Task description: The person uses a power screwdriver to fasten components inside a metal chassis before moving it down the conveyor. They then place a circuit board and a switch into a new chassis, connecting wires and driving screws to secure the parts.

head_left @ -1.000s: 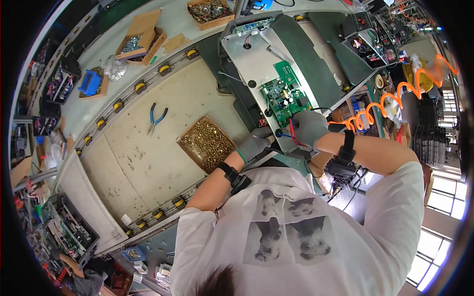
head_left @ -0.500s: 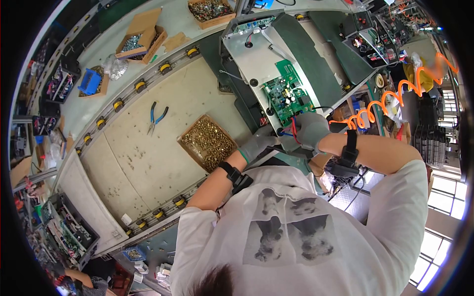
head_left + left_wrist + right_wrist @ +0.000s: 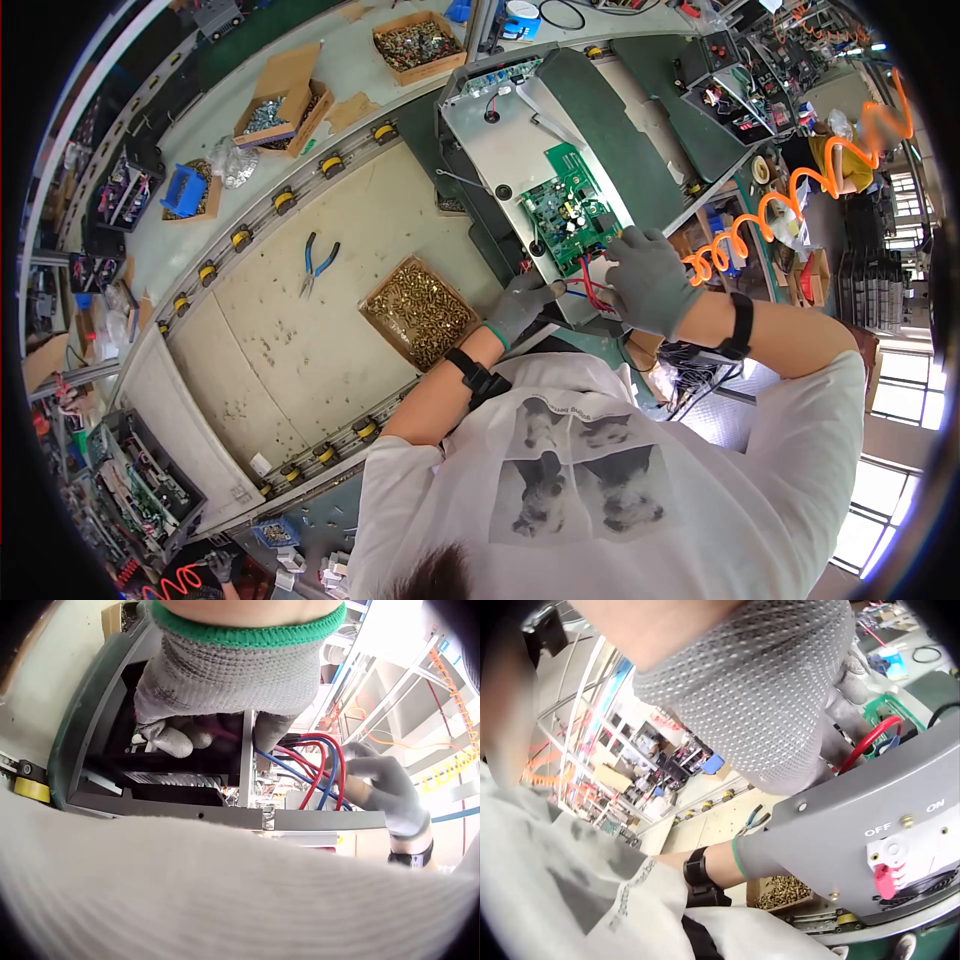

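A green circuit board (image 3: 572,215) lies on the metal plate (image 3: 515,150) of an opened machine housing. At the housing's near end, the gloved left hand (image 3: 520,307) reaches in; in the left wrist view this hand (image 3: 232,682) straddles a metal panel (image 3: 246,761), curled fingers on one side, thumb on the other. Red wires (image 3: 341,769) and a blue wire (image 3: 326,787) loop beside the thumb. The gloved right hand (image 3: 650,280) is over the board's near right corner, fingers spread and slightly bent. In the right wrist view, its fingers are beside a red cable (image 3: 870,742).
Left of the housing are a box of brass screws (image 3: 418,312) and blue-handled pliers (image 3: 318,262). More parts boxes (image 3: 420,45) stand along the far table. A coiled orange hose (image 3: 800,190) hangs at right. An ON/OFF switch panel (image 3: 900,862) faces the right wrist camera.
The right hand has moved back from the wires to the right, its fingers now more spread. The left hand stays at the near end, slightly lower. The head view has shifted slightly.
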Available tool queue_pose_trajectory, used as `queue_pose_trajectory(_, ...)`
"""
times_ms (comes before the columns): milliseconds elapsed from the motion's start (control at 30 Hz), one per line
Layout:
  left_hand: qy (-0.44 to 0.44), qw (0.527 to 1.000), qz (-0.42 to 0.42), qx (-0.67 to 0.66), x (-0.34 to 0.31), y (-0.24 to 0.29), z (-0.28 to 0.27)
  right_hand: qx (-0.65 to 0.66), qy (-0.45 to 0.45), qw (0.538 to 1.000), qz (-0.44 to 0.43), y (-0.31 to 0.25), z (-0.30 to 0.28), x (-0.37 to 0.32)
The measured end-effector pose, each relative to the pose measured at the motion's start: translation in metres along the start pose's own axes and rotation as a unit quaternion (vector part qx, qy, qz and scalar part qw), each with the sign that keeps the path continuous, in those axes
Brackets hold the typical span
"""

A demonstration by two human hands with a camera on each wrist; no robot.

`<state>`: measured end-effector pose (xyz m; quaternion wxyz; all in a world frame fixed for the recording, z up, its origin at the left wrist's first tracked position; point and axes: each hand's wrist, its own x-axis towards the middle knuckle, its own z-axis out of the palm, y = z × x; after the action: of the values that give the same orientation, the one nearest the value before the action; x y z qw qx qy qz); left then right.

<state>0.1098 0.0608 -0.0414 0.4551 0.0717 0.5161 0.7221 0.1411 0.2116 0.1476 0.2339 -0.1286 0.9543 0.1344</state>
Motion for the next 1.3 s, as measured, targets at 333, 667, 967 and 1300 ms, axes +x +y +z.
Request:
queue_pose_trajectory(333, -0.068, 0.988, -0.081, -0.110, 0.014, -0.045, -0.028, -0.028, 0.015, 0.998, -0.047, 0.011, 0.022, 0.005)
queue_pose_trajectory(667, -0.092, 0.990, -0.061, -0.093, 0.000, -0.035, -0.029, -0.079, -0.111, 0.983, -0.122, 0.007, 0.014, 0.041)
queue_pose_trajectory(967, -0.078, 0.995, -0.011, 0.057, 0.002, -0.033, -0.026, -0.044, -0.030, 0.992, -0.113, 0.018, 0.014, 0.024)
queue_pose_trajectory(1300, -0.128, 0.989, 0.037, 0.067, 0.009, -0.049, -0.036, -0.006, 0.021, 0.995, -0.095, 0.014, 0.023, 0.010)
